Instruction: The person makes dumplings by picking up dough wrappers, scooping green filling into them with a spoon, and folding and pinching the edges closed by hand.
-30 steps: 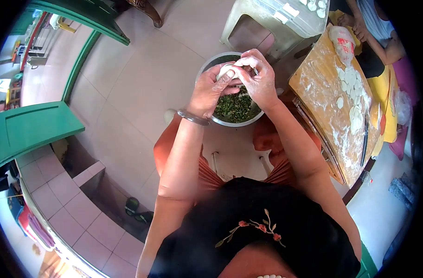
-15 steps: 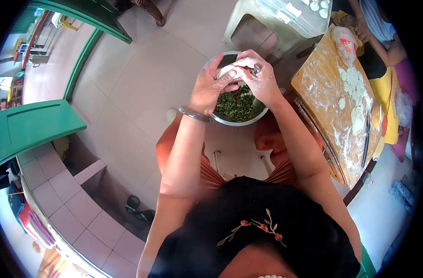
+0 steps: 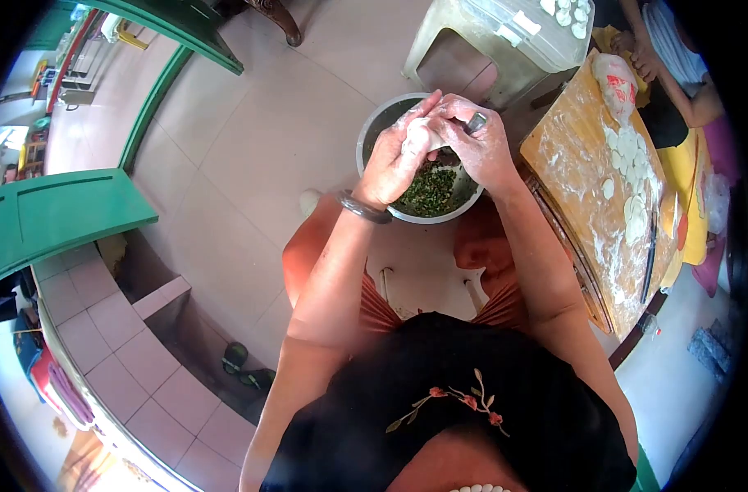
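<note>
My left hand (image 3: 390, 160) and my right hand (image 3: 479, 146) meet over a metal bowl (image 3: 361, 156). Between them is a white dumpling (image 3: 418, 139), with the fingers of both hands closed around its dough. A small grey metal piece (image 3: 476, 123) sticks out at my right fingers; its kind is hidden. Chopped green filling (image 3: 430, 190) lies in the bowl below the hands. Flour coats my fingers, and a dark bangle (image 3: 364, 208) circles my left wrist.
On the right, a floured wooden board (image 3: 575, 156) bears dough wrappers (image 3: 632, 164), a dark stick (image 3: 650, 254) and a bagged lump (image 3: 615, 86). A stool (image 3: 427, 41) supports a plastic box lid (image 3: 546, 37) with dumplings. Another person's hands (image 3: 640, 57) are at upper right.
Both hands have closed in more tightly around the dumpling, and my left fingers have turned to cup it. The whole view has shifted slightly.
</note>
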Demonstrator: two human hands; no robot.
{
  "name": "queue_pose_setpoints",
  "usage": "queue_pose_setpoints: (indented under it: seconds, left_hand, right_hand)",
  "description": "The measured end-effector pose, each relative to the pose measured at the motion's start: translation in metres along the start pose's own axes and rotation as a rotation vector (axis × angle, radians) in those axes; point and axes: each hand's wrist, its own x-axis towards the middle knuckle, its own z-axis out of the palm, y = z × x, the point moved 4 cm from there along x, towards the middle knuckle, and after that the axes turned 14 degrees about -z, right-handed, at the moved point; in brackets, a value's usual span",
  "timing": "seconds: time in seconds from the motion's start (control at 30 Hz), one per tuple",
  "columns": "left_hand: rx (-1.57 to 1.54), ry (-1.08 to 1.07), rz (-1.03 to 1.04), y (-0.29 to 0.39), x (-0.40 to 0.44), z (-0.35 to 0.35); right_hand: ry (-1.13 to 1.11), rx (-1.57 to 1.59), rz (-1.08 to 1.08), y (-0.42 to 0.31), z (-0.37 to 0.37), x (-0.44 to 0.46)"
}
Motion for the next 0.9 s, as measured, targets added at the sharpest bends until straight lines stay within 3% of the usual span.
queue_pose_setpoints:
  seconds: [0.17,0.3,0.4,0.5,0.57,0.63,0.73,0.8,0.9]
  left_hand:
    - [0.162,0.076,-0.018,0.000,0.000,0.001]
    - [0.281,0.119,-0.052,0.000,-0.001,0.003]
    - [0.303,0.131,-0.074,-0.004,0.000,0.003]
    - [0.230,0.230,0.051,-0.013,0.001,0.001]
    - [0.224,0.302,0.170,0.000,-0.002,0.002]
    - [0.213,0.375,0.230,-0.001,-0.001,-0.004]
    - [0.156,0.443,0.230,0.004,-0.005,-0.006]
    - [0.053,0.436,0.229,0.000,-0.003,-0.006]
    - [0.148,0.456,0.248,-0.004,-0.001,-0.008]
  right_hand:
    - [-0.022,-0.176,0.021,0.000,-0.004,0.002]
    - [-0.014,-0.108,0.079,-0.003,-0.005,0.002]
    - [-0.039,-0.225,-0.098,-0.003,-0.007,0.003]
    - [0.127,-0.252,-0.066,-0.013,-0.007,0.004]
    - [0.233,-0.145,-0.174,-0.009,-0.011,0.005]
    - [0.171,-0.136,0.069,-0.003,-0.019,0.004]
    - [0.056,0.028,0.234,0.011,-0.015,-0.004]
    - [0.103,0.053,0.168,0.012,-0.007,-0.006]
    - [0.124,-0.023,0.104,0.009,-0.004,-0.005]
